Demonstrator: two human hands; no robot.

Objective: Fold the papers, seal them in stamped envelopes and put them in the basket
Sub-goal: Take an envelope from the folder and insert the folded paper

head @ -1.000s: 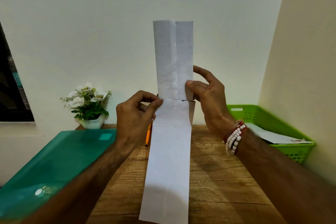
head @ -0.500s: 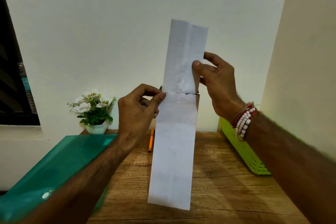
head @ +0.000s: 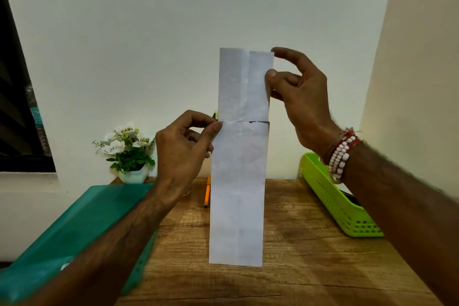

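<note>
I hold a long white envelope upright above the wooden table, its open mouth at the top. A folded white paper with a lengthwise crease sticks up out of that mouth. My left hand pinches the envelope's top left corner between thumb and forefinger. My right hand pinches the paper's right edge near its top, thumb in front and fingers behind. The green basket stands at the right of the table; my right forearm hides most of its inside.
A teal plastic folder lies on the table's left side under my left forearm. A small white pot of white flowers stands at the back left. An orange pencil lies behind the envelope. Walls close the back and right.
The paper has slid further down into the envelope, so less of it shows above the mouth. My right hand has moved up the paper's right edge. The view has shifted.
</note>
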